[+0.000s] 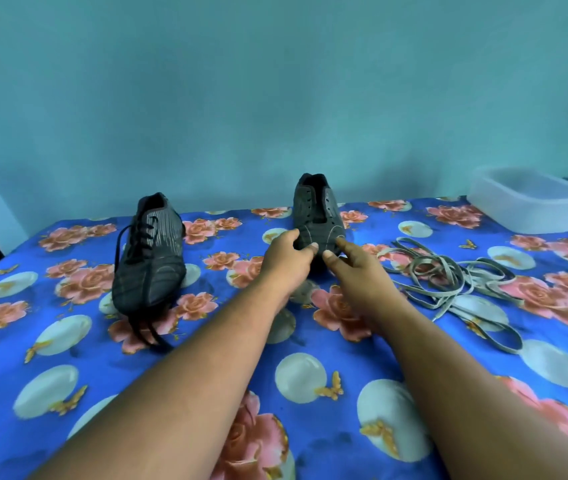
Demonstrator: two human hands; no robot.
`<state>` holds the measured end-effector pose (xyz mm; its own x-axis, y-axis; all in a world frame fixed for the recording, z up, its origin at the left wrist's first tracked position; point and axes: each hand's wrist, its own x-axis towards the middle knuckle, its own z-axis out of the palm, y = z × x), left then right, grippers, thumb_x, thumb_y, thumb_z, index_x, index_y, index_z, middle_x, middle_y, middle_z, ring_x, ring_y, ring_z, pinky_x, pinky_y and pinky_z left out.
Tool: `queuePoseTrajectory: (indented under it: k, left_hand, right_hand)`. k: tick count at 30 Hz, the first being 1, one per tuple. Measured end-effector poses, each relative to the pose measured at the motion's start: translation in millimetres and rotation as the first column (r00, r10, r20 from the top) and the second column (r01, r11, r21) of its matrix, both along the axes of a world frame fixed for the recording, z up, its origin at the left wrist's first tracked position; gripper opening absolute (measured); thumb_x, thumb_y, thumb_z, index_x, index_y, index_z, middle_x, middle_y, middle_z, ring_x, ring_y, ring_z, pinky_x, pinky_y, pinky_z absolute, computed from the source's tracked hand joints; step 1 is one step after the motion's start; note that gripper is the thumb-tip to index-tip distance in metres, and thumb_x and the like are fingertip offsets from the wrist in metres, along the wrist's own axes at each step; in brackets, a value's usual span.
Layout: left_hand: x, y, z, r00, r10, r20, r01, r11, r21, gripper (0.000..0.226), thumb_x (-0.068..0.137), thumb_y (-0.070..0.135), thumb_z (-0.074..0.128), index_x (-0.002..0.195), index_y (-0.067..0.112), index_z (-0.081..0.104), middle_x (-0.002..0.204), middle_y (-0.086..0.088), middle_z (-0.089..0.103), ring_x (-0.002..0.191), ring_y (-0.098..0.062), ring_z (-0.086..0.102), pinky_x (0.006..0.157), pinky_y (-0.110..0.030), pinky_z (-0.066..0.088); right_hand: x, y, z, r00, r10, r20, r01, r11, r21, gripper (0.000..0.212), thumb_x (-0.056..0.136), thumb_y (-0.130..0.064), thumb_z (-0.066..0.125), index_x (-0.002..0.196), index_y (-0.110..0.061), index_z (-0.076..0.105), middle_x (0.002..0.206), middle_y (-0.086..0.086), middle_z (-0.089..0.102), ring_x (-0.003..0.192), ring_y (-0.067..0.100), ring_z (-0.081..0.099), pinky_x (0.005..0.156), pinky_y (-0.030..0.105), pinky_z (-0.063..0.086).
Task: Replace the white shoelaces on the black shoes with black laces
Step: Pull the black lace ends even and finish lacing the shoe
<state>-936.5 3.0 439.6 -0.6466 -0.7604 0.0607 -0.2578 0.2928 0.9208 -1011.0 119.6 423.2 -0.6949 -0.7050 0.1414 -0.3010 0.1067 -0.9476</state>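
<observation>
The left hand (287, 259) grips the toe of the unlaced shoe (317, 216); the right hand (355, 268), fingers relaxed, touches it. White laces (449, 275) lie heaped beside the tub (532, 202), whose contents cannot be made out. The other shoe (151, 258) wears black laces (137, 244).

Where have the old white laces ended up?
In the head view, the loose pile of flat white shoelaces lies on the blue floral cloth at the right, just right of the unlaced black shoe and in front of the clear plastic tub.
</observation>
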Motion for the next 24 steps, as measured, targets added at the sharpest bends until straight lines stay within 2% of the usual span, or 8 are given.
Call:
queuePoseTrajectory:
  k: [4, 6, 8, 12, 14, 18, 21, 24]
  left_hand:
    - [4.3, 1.9, 0.3, 0.997, 0.012, -0.073, -0.008, 0.999, 0.048, 0.020, 0.094, 0.015, 0.066, 0.113, 0.020, 0.069, 0.107, 0.005, 0.074, 0.099, -0.015, 0.070, 0.096, -0.039, 0.056]
    - [15.4, 4.6, 0.0, 0.995, 0.030, -0.096, -0.024, 0.998, 0.056, 0.024, 0.090, 0.019, 0.069, 0.114, 0.021, 0.069, 0.106, 0.007, 0.074, 0.098, -0.013, 0.071, 0.094, -0.040, 0.057]
    - [28.0, 8.2, -0.7, 0.992, 0.033, -0.120, -0.028, 0.998, 0.050, 0.028, 0.088, 0.022, 0.071, 0.116, 0.023, 0.069, 0.107, 0.007, 0.075, 0.093, -0.010, 0.072, 0.086, -0.035, 0.060]
    - [60.5, 20.4, 0.7, 0.982, 0.019, -0.186, -0.002, 0.996, 0.094, 0.034, 0.092, 0.006, 0.070, 0.102, 0.037, 0.060, 0.095, 0.013, 0.069, 0.078, -0.004, 0.070, 0.065, -0.015, 0.054]
    - [76.8, 28.8, 1.2, 0.982, 0.013, -0.190, 0.008, 0.994, 0.111, 0.043, 0.091, 0.003, 0.071, 0.101, 0.042, 0.054, 0.099, 0.009, 0.068, 0.086, -0.008, 0.069, 0.075, -0.022, 0.055]
    - [109.9, 55.2, 2.1, 0.973, -0.039, -0.226, 0.079, 0.982, 0.170, 0.042, 0.088, 0.004, 0.073, 0.128, 0.011, 0.060, 0.116, -0.006, 0.070, 0.091, -0.016, 0.069, 0.076, -0.031, 0.058]
    - [138.6, 82.0, 0.7, 0.971, -0.047, -0.233, 0.085, 0.984, 0.159, 0.043, 0.080, 0.015, 0.077, 0.121, 0.021, 0.067, 0.109, 0.002, 0.073, 0.098, -0.017, 0.072, 0.092, -0.045, 0.059]
    - [167.3, 110.4, -5.7, 0.965, -0.088, -0.246, 0.128, 0.980, 0.151, 0.035, 0.082, 0.018, 0.075, 0.116, 0.026, 0.069, 0.107, 0.006, 0.075, 0.097, -0.023, 0.074, 0.089, -0.050, 0.059]
  right_hand:
    - [5.2, -1.3, 2.8, 0.999, -0.011, -0.044, 0.012, 1.000, 0.028, 0.013, 0.102, -0.033, 0.059, 0.092, -0.041, 0.058, 0.089, -0.022, 0.066, 0.074, -0.008, 0.060, 0.071, 0.012, 0.044]
    - [12.5, 0.4, 7.8, 0.997, -0.030, -0.065, 0.033, 0.998, 0.049, 0.010, 0.100, -0.042, 0.059, 0.098, -0.033, 0.062, 0.091, -0.019, 0.067, 0.085, -0.006, 0.062, 0.076, 0.013, 0.047]
    - [20.1, 3.2, 11.9, 0.995, -0.064, -0.071, 0.068, 0.996, 0.056, 0.034, 0.098, -0.049, 0.059, 0.118, -0.022, 0.063, 0.105, -0.008, 0.070, 0.095, 0.009, 0.067, 0.082, 0.028, 0.052]
    - [38.1, 13.6, 30.5, 0.980, -0.010, 0.201, -0.012, 0.994, 0.108, 0.032, 0.096, -0.045, 0.065, 0.117, -0.024, 0.052, 0.083, 0.007, 0.073, 0.069, 0.029, 0.064, 0.067, 0.039, 0.047]
    - [46.1, 21.2, 43.4, 0.961, 0.039, 0.275, -0.093, 0.978, 0.187, 0.030, 0.090, -0.047, 0.070, 0.104, -0.027, 0.051, 0.088, 0.020, 0.071, 0.071, 0.033, 0.063, 0.067, 0.043, 0.047]
    - [73.3, 51.6, 56.9, 0.976, 0.102, 0.193, -0.155, 0.947, 0.281, 0.045, 0.081, -0.054, 0.073, 0.105, -0.017, 0.065, 0.104, 0.021, 0.073, 0.074, 0.025, 0.065, 0.076, 0.039, 0.053]
    - [100.5, 81.2, 53.7, 0.978, 0.143, 0.154, -0.183, 0.938, 0.293, 0.027, 0.093, -0.042, 0.069, 0.107, -0.019, 0.071, 0.100, 0.014, 0.074, 0.074, 0.019, 0.063, 0.076, 0.034, 0.055]
    - [127.6, 110.4, 46.3, 0.980, 0.159, 0.118, -0.185, 0.947, 0.261, 0.013, 0.095, -0.033, 0.069, 0.099, -0.021, 0.070, 0.084, 0.008, 0.069, 0.071, 0.018, 0.060, 0.071, 0.033, 0.051]
